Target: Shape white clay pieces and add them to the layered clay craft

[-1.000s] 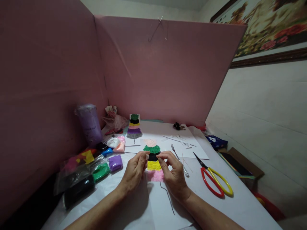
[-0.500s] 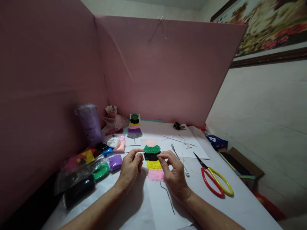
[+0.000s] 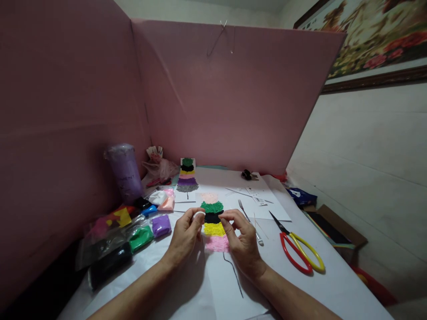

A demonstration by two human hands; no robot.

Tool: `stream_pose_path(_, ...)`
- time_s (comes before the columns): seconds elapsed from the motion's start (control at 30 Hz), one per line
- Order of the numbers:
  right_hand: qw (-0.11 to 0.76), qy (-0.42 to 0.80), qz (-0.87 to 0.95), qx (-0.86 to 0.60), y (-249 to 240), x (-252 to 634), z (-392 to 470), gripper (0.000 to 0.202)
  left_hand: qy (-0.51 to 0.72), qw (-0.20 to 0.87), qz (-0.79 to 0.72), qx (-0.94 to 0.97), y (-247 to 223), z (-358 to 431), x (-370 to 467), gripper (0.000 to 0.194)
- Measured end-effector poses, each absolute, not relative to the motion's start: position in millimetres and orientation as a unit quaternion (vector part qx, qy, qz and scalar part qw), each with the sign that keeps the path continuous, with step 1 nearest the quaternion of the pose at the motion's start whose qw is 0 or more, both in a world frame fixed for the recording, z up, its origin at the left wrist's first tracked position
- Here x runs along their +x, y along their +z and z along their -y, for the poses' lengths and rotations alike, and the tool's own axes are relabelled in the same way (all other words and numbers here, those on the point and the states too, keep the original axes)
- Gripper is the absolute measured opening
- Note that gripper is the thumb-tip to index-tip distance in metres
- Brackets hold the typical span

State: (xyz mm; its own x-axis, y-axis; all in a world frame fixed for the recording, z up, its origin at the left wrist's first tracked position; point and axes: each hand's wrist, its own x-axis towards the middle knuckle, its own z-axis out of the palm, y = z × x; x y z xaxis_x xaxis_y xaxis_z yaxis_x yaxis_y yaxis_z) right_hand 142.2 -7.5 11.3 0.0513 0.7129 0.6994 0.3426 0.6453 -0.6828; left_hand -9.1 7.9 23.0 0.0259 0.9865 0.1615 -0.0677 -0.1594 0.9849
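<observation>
My left hand is closed, with a small white lump of what looks like modelling clay between thumb and fingers. My right hand is pinched beside the black band; anything between its fingertips is too small to make out. Between and behind both hands lies a paper sheet bearing a layered clay picture with pale peach, green, black, yellow and pink bands. A thin dark line runs down the sheet below the pink band. My right hand covers part of the picture's right edge.
Bagged clay in purple, green and white lies at left, near a purple tumbler. A similar banded picture lies behind. On the right are a fork, scissors and keys. Pink panels enclose the back and left.
The white lump now shows at my left fingertips, where it was hidden before. My left hand has turned and moved slightly right. My right hand has hardly moved.
</observation>
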Motion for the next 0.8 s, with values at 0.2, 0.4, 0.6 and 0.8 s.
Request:
stream_pose_path(0.2, 0.609, 0.156, 0.671, -0.393, 12.3, 142.2, 8.4, 0.012, 0.517, 0.459, -0.471, 0.548, 19.1, -8.5, -10.5, 0.024)
stream_pose_path(0.4, 0.613, 0.157, 0.669, -0.391, 12.2, 142.0, 8.1, 0.012, 0.519, 0.487, -0.452, 0.538, 18.0, -6.6, -6.8, 0.034)
stream_pose_path(0.6, 0.609, 0.155, 0.67, -0.396, 10.9, 142.6, 7.9, 0.012, 0.531, 0.522, -0.414, 0.523, 19.9, -5.0, -4.7, 0.027)
stream_pose_path(0.8, 0.607, 0.151, 0.674, -0.394, 10.8, 142.6, 7.9, 0.011, 0.532, 0.526, -0.407, 0.524, 20.9, -5.2, -4.7, 0.024)
